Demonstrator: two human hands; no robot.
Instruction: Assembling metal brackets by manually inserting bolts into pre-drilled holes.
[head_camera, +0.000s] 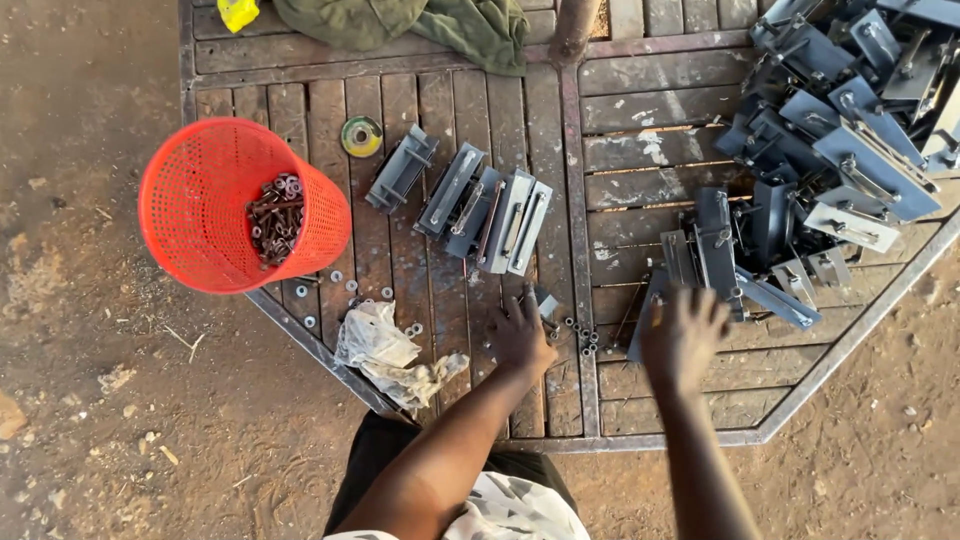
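— What are we working on here?

— We have a wooden slatted table (620, 95) in a metal frame, standing on bare dirt.

— And what lies on it?

— At the left, we see a red mesh basket (205, 175) of bolts. Mid-table, a row of grey metal brackets (470, 205); far right, a heap of brackets (840, 130). Near us, a crumpled white rag (385, 355), loose washers (345, 285) and small nuts (583, 338). Far off, green cloth (450, 25).

- L hand (522, 335) flat on wooden table (640, 95), by small nuts (583, 335)
- R hand (683, 330) blurred, fingers spread, at grey metal brackets (715, 255)
- Red basket (240, 205) w/ bolts (275, 218) far left
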